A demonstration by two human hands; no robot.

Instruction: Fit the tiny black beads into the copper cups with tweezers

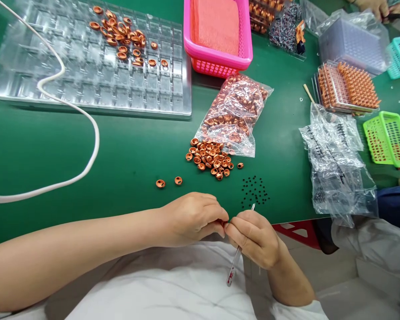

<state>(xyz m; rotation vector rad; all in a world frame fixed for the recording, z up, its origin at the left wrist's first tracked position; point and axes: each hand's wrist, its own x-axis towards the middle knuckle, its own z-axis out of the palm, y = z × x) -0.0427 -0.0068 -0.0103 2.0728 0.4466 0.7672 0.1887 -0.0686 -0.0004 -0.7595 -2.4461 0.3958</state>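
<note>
My left hand (195, 218) is closed in a pinch, its fingertips against those of my right hand (258, 238). A small copper-coloured part (224, 224) shows between the fingertips, mostly hidden. My right hand also holds tweezers (234, 266), a slim metal tool with red lettering, its tip (253, 206) jutting out above the fingers. Just beyond that tip, tiny black pieces (255, 191) are scattered on the green table. Two loose copper caps (178, 181) lie past my left hand, near a heap of such caps (208, 155) at the mouth of a clear bag (235, 111).
A clear tray stack (153, 95) bears more caps at the back left, with a white cable (90, 164) looping across. Behind the bag stands a pink basket (220, 49). On the right are plastic bags (340, 173), a green basket (391, 140) and another person's hand (375, 6).
</note>
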